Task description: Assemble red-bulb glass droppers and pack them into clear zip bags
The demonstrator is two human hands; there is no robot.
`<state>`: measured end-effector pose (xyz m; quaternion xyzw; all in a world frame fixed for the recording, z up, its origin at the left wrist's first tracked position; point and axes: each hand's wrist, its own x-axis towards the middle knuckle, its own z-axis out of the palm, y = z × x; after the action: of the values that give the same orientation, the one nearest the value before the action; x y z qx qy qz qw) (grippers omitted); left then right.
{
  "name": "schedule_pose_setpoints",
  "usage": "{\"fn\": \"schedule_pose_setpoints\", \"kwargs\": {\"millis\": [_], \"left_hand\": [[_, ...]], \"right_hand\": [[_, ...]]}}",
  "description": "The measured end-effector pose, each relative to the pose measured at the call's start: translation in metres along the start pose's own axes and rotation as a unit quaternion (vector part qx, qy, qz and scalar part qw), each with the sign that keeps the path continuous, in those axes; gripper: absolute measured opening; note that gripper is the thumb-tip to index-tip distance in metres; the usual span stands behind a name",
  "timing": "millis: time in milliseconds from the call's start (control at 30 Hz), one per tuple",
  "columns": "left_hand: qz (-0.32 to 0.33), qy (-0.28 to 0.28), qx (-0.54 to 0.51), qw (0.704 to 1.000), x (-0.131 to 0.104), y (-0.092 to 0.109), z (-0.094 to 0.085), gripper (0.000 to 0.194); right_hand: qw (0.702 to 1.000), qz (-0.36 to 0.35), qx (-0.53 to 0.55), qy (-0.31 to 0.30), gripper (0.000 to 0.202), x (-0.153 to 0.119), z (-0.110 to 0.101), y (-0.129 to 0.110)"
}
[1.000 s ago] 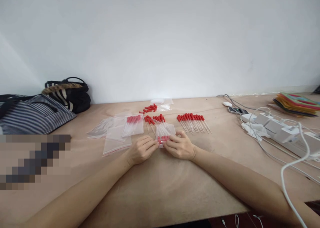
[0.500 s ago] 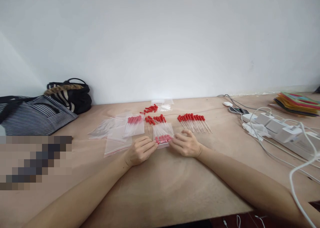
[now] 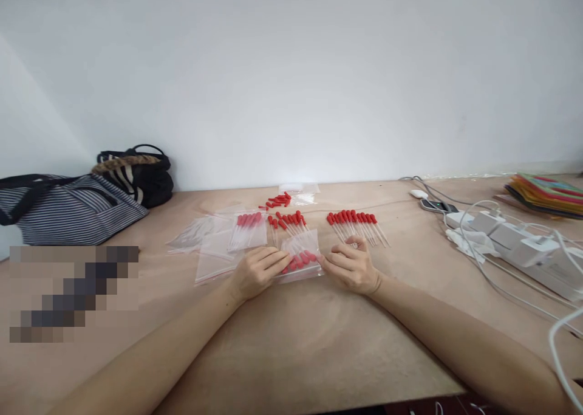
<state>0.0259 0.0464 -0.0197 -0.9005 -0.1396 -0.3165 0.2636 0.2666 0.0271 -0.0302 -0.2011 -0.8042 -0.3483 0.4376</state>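
Note:
A clear zip bag with several red-capped droppers inside lies between my hands, its zip edge toward me. My left hand pinches the bag's left side near the zip. On the right edge, my right hand has thumb and forefinger closed on the bag, with its other fingers curled. Behind the bag is a small group of red-capped droppers. A larger row of droppers lies behind my right hand. Left of the held bag, a filled bag rests on flat clear bags.
Loose red caps and a bag of clear tubes lie near the wall. A striped bag and a black bag stand left. Chargers on a power strip, cables, a phone and colourful folders are at right.
My right hand has moved a little right and now grips the bag's right edge. The bag's zip edge is more spread out, and the droppers inside sit at a slant. The view has shifted slightly.

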Motion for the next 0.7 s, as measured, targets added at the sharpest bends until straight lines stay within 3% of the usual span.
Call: {"fn": "schedule_pose_setpoints", "kwargs": {"millis": [167,233,300,367,433,467,600,700], "left_hand": [[-0.066,0.040,-0.039,0.996,-0.006,0.002,-0.004,0.027],[-0.134,0.065,-0.051,0.988,-0.006,-0.002,-0.011,0.022],[-0.241,0.107,-0.069,0.962,-0.006,-0.015,-0.019,0.014],[-0.404,0.163,-0.120,0.892,-0.006,-0.036,-0.028,0.013],[-0.596,0.195,-0.202,0.753,-0.010,-0.062,-0.034,0.016],[-0.627,0.180,-0.213,0.727,-0.013,-0.074,-0.036,0.019],[-0.702,0.091,-0.228,0.668,-0.034,-0.111,-0.033,0.022],[-0.725,0.017,-0.214,0.655,-0.052,-0.120,-0.024,0.027]], "right_hand": [[1.000,0.006,0.008,-0.009,0.010,-0.002,-0.003,0.003],[1.000,0.029,0.008,-0.004,0.011,-0.002,-0.003,0.005],[0.999,0.049,0.008,0.002,0.011,-0.002,-0.003,0.007],[0.998,0.057,0.009,0.003,0.014,-0.001,-0.002,0.008],[0.998,0.061,0.011,0.003,0.015,0.000,-0.001,0.008],[0.998,0.062,0.013,0.003,0.016,0.000,0.000,0.008],[0.997,0.069,0.018,-0.008,0.014,0.000,0.003,0.006],[0.997,0.073,0.020,-0.012,0.014,-0.002,0.004,0.008]]}}
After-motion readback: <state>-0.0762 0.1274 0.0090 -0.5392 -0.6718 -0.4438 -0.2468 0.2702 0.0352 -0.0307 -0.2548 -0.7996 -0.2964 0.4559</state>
